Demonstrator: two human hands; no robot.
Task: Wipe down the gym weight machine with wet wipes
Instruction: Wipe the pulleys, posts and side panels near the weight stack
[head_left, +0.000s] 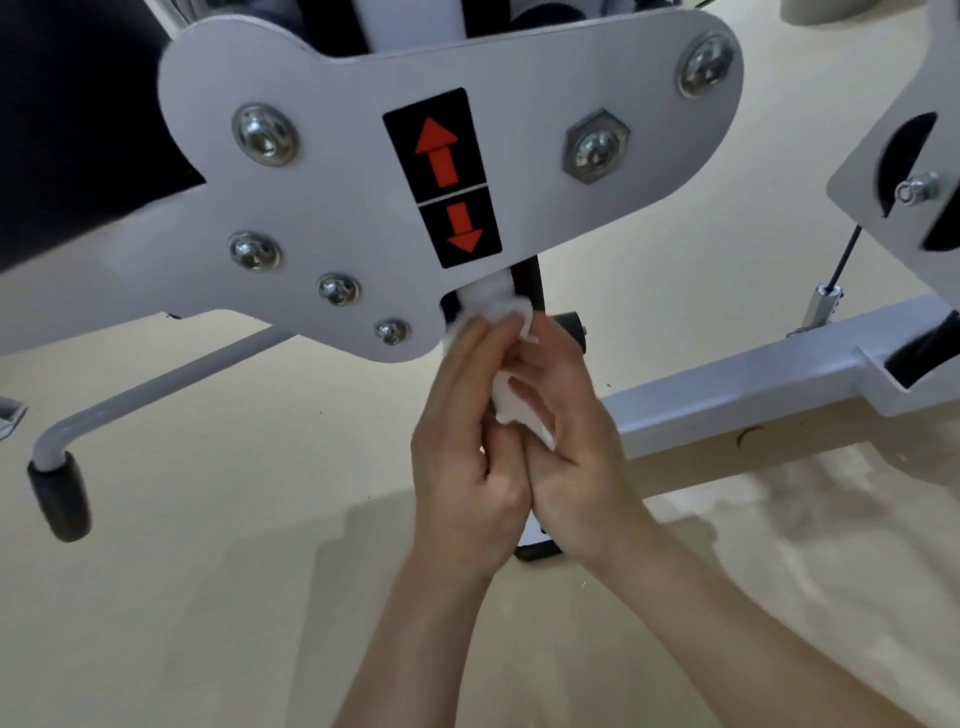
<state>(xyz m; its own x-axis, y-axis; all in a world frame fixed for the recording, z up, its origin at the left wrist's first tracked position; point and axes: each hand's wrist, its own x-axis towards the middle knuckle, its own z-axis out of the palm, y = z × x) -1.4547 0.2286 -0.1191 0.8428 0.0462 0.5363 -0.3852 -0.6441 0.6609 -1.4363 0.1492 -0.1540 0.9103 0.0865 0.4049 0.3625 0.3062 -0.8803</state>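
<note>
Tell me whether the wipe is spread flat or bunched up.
Bunched up: the wipe shows as crumpled white folds held between the left hand and right hand, against the post under the plate.

The floor (171, 597) is smooth and pale beige, under even light. Soft, broad shadows (353, 571) darken its lower part. A small reddish-brown mark (749, 435) sits on it at right. A greyish base (815, 11), cut off, shows at the top edge.
</note>
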